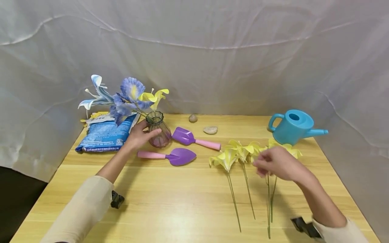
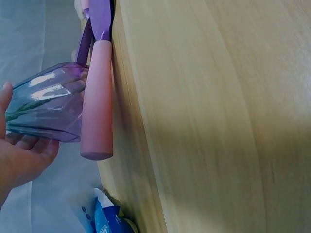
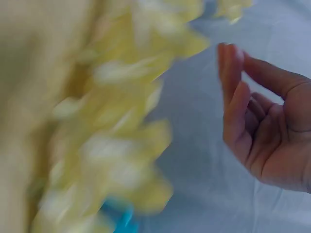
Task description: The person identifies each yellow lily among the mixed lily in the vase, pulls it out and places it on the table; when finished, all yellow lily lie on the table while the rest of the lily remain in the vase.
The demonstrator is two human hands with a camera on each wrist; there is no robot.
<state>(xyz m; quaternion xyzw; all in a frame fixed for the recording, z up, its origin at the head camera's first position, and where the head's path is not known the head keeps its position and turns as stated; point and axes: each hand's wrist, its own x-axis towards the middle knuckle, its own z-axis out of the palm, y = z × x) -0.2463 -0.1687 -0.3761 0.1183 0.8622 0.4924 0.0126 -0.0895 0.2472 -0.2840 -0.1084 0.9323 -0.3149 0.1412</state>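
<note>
My left hand [image 1: 139,135] grips a ribbed, see-through purple-grey glass vase [image 1: 162,139] by its side, thumb in front and fingers behind. Blue-and-white, violet-blue and yellow artificial flowers [image 1: 131,91] stand in it, leaning left. In the left wrist view, green stems show through the vase [image 2: 48,104]. My right hand [image 1: 281,163] hovers over yellow artificial lilies [image 1: 226,160] lying on the table with their stems towards me. Its fingers are loosely bent, with nothing between them in the right wrist view, where the lilies [image 3: 116,145] are blurred.
A blue printed bag [image 1: 104,135] lies left of the vase. Two purple trowels with pink handles, one pointed [image 1: 181,156] and one square-ended [image 1: 183,135], lie right of and before it. Two stones [image 1: 210,130] and a blue watering can [image 1: 292,126] stand farther back.
</note>
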